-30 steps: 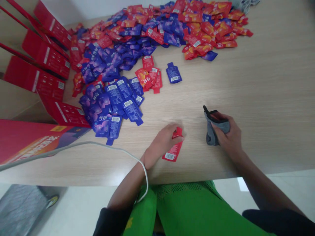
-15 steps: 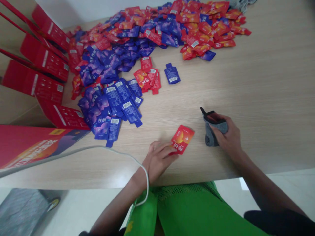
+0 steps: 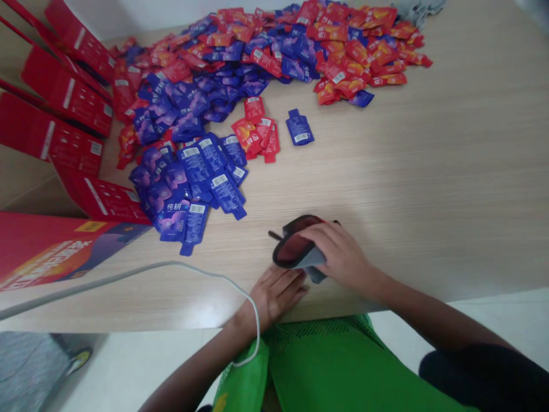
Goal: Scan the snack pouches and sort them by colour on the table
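My right hand (image 3: 338,257) is closed on a grey cloth item (image 3: 298,254) with a red and black side, pressing it on the wooden table (image 3: 429,171) near the front edge. My left hand (image 3: 277,292) lies flat just below it, fingers stretched out and touching the cloth's lower edge. The red sachet from before is hidden, apparently under the cloth. A white cable (image 3: 171,266) loops around my left wrist.
A big heap of red and blue sachets (image 3: 257,51) covers the far side. Closer lie a blue sachet group (image 3: 193,177), a few red sachets (image 3: 257,131) and one single blue sachet (image 3: 299,127). Red cartons (image 3: 64,97) stand at the left, with a flat red box (image 3: 55,246) in front.
My right hand carried the cloth item leftward onto the spot where the red sachet lay. My left hand let the sachet go and slid back toward the table edge.
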The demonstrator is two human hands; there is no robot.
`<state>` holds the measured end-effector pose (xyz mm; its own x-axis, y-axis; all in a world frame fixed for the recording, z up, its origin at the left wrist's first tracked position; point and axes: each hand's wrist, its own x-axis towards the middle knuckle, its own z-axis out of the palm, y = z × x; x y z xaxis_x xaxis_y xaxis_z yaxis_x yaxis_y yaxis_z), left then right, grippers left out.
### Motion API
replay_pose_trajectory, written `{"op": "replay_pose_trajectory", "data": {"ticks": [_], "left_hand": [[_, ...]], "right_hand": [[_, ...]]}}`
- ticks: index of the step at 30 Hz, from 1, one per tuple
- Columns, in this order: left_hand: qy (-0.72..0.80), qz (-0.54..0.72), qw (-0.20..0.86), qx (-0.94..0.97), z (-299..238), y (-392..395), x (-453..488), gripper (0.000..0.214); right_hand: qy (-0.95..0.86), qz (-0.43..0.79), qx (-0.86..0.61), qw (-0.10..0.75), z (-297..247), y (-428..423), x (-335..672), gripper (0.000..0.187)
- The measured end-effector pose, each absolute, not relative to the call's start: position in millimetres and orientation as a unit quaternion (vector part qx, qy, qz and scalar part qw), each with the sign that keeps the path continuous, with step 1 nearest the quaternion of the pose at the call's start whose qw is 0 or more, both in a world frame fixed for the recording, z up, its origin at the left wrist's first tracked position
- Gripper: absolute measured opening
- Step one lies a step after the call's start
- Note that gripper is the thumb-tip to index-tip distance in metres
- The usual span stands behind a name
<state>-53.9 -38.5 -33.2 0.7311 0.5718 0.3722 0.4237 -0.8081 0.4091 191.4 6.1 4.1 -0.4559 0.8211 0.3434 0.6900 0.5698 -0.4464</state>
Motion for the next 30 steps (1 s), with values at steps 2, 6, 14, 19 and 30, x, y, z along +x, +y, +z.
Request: {"op": "replay_pose_trajectory", "data": {"ticks": [2, 6, 14, 19, 30], "left_hand": [[0.272, 0.249, 0.139, 0.919, -37, -40, -54, 0.035], [0.254, 0.256, 0.119, 0.925, -41, -41, -55, 0.038], [0.254, 0.262, 0.096, 0.926, -45, -43, -54, 0.034], [0.262, 0.274, 0.113, 0.918, -47, -44, -54, 0.033], [0.264, 0.269, 0.102, 0.921, -45, -42, -53, 0.031]], "right_hand": [[-0.878, 0.118, -0.410, 0.218, -11, 5, 178, 0.039], [-0.868, 0.091, -0.451, 0.186, -26, 21, 193, 0.040], [-0.791, 0.020, -0.560, 0.246, 2, 67, 244, 0.049], [-0.853, 0.080, -0.435, 0.278, 3, 17, 200, 0.041], [-0.810, 0.026, -0.548, 0.206, -8, 80, 251, 0.046]]}}
